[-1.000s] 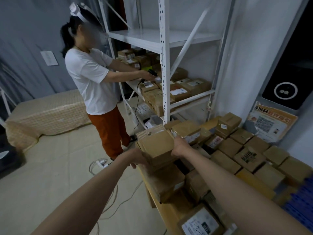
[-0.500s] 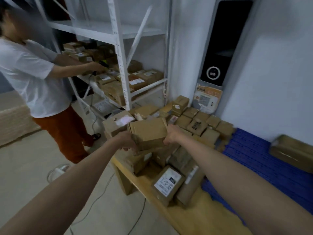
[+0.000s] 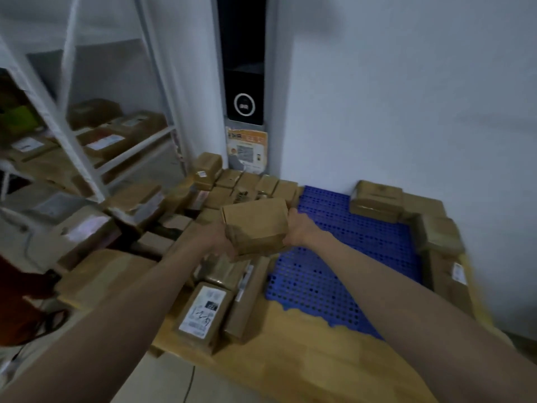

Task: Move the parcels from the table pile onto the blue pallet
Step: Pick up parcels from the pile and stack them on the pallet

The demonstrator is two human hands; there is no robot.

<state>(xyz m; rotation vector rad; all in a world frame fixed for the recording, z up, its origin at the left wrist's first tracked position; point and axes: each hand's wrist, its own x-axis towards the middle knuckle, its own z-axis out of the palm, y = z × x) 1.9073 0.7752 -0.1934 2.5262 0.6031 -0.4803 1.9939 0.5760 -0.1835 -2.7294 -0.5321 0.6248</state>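
Both hands hold one cardboard parcel (image 3: 255, 228) in mid-frame, above the pile's edge and just left of the blue pallet (image 3: 343, 257).

The left hand (image 3: 216, 238) grasps the parcel's left end and the right hand (image 3: 299, 231) its right end, fingers wrapped round its sides. Under and left of it the table pile (image 3: 186, 216) of taped boxes spreads over the wooden table (image 3: 290, 353), a labelled parcel (image 3: 202, 314) nearest the lower centre. More boxes (image 3: 376, 200) line the pallet's far and right edges. White shelving (image 3: 75, 152) with boxes fills the upper left; a dark scanner panel (image 3: 244, 82) stands top centre.
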